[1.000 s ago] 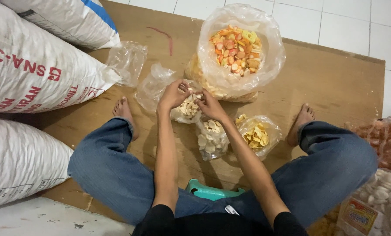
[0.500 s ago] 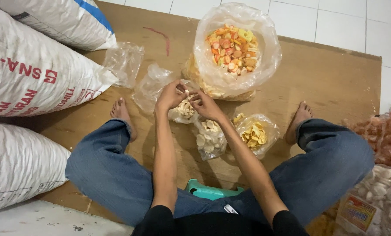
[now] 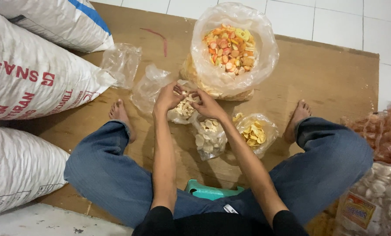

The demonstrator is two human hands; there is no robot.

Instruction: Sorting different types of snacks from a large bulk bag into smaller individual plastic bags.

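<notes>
While the person sits on a low green stool (image 3: 213,191) with legs spread over a brown board (image 3: 335,78) laid on the tiled floor, three big white woven sacks (image 3: 25,83) line the board's left edge. Just right of them, near the far left corner, lies an empty clear bag (image 3: 122,63), and a second crumpled clear bag (image 3: 146,87) rests beside the left hand (image 3: 168,97). That hand is curled at the mouth of a small clear bag of pale crackers (image 3: 184,109), fingers pinching its plastic rim. The right hand (image 3: 207,105) meets it from the other side, also gripping the rim, so both hands hold the same small bag, which sits on the board's middle between the person's bare feet. Whether a cracker is also held between the fingertips is hard to tell at this distance. Just nearer the person stands another small bag of white crackers (image 3: 208,137), and touching it on the right a small bag of yellow chips (image 3: 254,133). Behind the hands, toward the far edge, a large open clear bag of orange and yellow crackers (image 3: 230,48) stands upright. At the board's right edge sit packets of reddish and white crackers (image 3: 379,175).
</notes>
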